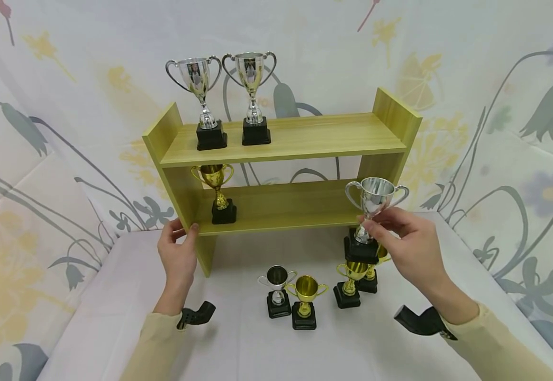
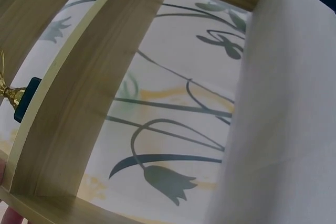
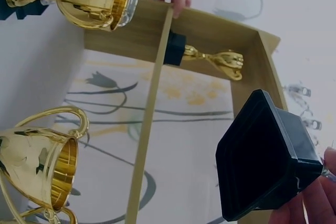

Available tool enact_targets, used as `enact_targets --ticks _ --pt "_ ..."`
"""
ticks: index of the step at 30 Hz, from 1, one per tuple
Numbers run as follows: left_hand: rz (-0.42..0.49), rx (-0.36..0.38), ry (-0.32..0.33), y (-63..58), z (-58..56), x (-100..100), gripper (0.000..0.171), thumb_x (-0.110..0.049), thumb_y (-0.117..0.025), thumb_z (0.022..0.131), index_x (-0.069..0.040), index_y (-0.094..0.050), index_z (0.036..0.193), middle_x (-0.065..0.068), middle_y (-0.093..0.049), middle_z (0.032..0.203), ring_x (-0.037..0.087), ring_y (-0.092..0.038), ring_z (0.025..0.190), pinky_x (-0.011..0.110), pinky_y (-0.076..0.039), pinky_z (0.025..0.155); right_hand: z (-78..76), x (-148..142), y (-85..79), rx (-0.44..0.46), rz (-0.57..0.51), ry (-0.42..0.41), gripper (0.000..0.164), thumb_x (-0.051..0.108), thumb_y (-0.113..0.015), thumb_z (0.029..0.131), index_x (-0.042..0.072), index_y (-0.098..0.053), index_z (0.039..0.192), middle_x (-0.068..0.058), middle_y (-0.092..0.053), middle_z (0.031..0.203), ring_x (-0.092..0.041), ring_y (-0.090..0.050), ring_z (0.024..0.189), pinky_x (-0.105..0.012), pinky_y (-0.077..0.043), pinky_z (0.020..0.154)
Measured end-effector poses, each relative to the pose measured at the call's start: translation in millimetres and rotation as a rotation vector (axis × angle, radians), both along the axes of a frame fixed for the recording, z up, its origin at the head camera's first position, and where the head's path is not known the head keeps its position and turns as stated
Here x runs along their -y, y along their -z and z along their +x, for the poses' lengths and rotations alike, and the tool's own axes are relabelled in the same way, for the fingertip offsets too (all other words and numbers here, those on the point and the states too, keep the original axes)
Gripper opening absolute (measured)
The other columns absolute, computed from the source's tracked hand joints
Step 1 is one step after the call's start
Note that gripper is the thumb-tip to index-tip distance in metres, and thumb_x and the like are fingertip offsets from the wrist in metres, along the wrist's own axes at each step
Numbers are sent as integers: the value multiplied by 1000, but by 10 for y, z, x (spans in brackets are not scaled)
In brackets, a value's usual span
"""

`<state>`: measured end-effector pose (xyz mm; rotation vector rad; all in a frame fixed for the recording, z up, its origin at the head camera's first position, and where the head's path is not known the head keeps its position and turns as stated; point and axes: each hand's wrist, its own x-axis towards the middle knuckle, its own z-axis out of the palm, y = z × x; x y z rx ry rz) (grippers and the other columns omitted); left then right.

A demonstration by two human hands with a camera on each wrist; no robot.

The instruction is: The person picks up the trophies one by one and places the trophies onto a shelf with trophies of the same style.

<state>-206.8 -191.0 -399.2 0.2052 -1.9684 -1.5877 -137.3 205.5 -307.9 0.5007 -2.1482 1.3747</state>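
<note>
My right hand [image 1: 411, 246] pinches a silver trophy cup [image 1: 376, 196] by its stem, in front of the right end of a two-tier wooden shelf [image 1: 305, 138]. The trophy is upright and slightly tilted; the right wrist view shows the hollow underside of its black base [image 3: 252, 156]. At the shelf's lower left, my left hand [image 1: 178, 256] grips the side panel, thumb at the front and fingers around the outside. Just above that hand, a gold trophy [image 1: 221, 196] stands on the lower board. Two silver trophies, one at far left [image 1: 200, 79] and its neighbour [image 1: 252, 74], stand on the top board.
On the white tablecloth [image 1: 238, 344] before the shelf stand a small silver trophy [image 1: 278, 297] and a gold trophy [image 1: 305, 296] side by side. Farther right are two more gold trophies, the front one [image 1: 349, 286] partly covering the rear one [image 1: 370, 280], below the held cup. Flower-printed cloth [image 1: 471, 95] hangs behind.
</note>
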Motion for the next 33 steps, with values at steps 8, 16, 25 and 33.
enact_targets --ticks 8,16,25,33 --pt "0 7 -4 9 7 8 28 -18 -63 97 -1 -61 119 5 -53 107 14 -49 102 25 -48 80 -37 -12 -46 -8 13 -11 16 -5 -72 86 3 -75 99 -2 -74 88 -7 -68 80 -15 -50 75" --pt "2 4 -18 12 -11 6 26 -17 -64 97 -4 -62 118 0 -54 105 14 -50 101 25 -49 79 -53 -21 -97 0 17 0 14 -3 -72 87 4 -75 97 5 -74 90 -7 -67 81 -16 -50 75" --pt "8 0 -12 17 -18 3 26 -17 -64 96 -3 -62 119 1 -54 106 14 -50 102 24 -49 78 -80 -35 -135 7 34 13 13 0 -72 88 5 -75 100 3 -74 90 -6 -68 82 -16 -50 76" --pt "10 1 -14 32 -20 -2 28 -18 -63 97 -3 -61 121 2 -54 108 15 -51 103 26 -49 81 -158 -27 -166 11 15 7 7 1 -72 89 5 -75 94 -2 -74 89 -8 -66 77 -16 -49 71"
